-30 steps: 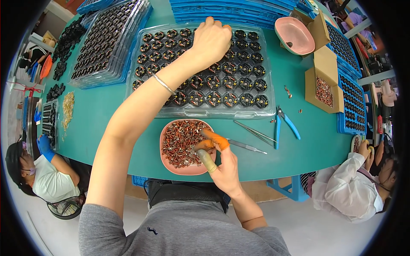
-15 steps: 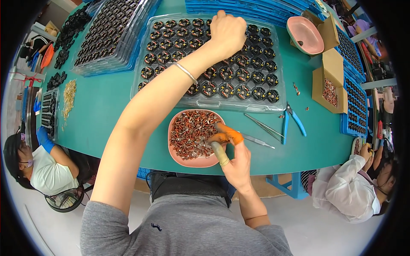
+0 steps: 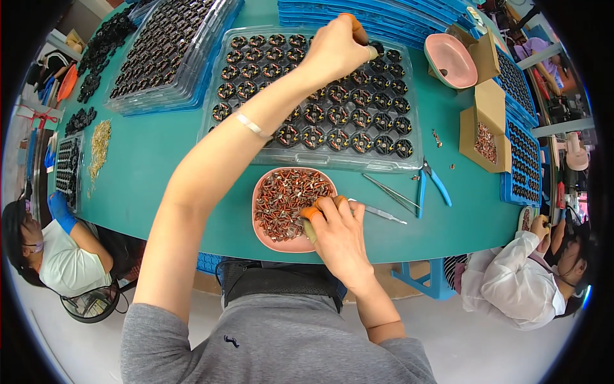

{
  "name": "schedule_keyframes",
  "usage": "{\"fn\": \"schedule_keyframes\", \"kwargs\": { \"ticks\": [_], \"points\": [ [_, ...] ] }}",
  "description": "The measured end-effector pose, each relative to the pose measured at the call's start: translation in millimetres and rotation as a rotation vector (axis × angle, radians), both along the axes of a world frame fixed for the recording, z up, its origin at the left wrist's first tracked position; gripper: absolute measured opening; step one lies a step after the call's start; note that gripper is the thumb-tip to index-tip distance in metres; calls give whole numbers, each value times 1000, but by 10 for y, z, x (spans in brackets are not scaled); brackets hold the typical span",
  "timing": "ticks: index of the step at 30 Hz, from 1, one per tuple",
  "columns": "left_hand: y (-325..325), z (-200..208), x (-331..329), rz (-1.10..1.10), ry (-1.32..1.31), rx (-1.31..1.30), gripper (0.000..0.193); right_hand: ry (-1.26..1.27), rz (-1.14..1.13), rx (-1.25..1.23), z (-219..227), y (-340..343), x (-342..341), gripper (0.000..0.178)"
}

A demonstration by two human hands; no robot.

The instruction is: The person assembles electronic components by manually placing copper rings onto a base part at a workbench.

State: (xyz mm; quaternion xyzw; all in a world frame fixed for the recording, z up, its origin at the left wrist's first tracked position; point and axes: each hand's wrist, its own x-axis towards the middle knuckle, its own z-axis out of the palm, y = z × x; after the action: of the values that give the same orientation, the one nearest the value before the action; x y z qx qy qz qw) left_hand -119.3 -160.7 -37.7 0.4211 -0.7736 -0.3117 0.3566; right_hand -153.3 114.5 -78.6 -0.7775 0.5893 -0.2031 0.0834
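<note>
A clear plastic tray [image 3: 345, 160] holds rows of round black parts with red and yellow bits. Over its far right part, my left hand [image 3: 336, 51] is curled, thumb and an orange-capped finger drawn together; anything between them is too small to make out. In front of the tray stands a pink bowl [image 3: 291, 246] heaped with small copper-coloured metal pieces [image 3: 284, 205]. My right hand [image 3: 340, 240] reaches into the bowl's right side, its capped fingertips pinched together at the pieces. What the fingertips hold is hidden.
Tweezers [image 3: 393, 192], a thin metal tool [image 3: 384, 213] and blue-handled pliers [image 3: 435, 185] lie right of the bowl. Cardboard boxes [image 3: 470, 137] and another pink bowl [image 3: 451, 61] stand farther right. Stacked trays [image 3: 160, 96] rise at left. Co-workers [image 3: 77, 256] sit on both sides.
My right hand has turned and moved down-left, its fingers lower in the bowl. My left hand has rotated over the tray, so its capped finger and thumb now show. The view has shifted slightly.
</note>
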Motion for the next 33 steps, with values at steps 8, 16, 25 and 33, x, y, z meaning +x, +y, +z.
{"fn": "schedule_keyframes", "kwargs": {
  "ticks": [8,16,25,33],
  "points": [
    [1415,392,1152,-347,262,259,28,-669,-128,104,149,15,-146,18],
    [2236,18,1494,-32,458,755,26,-961,-104,203,175,-1,-98,17],
    [2366,-62,1381,-52,320,331,25,-1237,-99,401,193,72,-32,15],
    [2342,-2,1404,-102,23,226,21,-1015,-105,108,215,-4,-87,19]
  ]
}}
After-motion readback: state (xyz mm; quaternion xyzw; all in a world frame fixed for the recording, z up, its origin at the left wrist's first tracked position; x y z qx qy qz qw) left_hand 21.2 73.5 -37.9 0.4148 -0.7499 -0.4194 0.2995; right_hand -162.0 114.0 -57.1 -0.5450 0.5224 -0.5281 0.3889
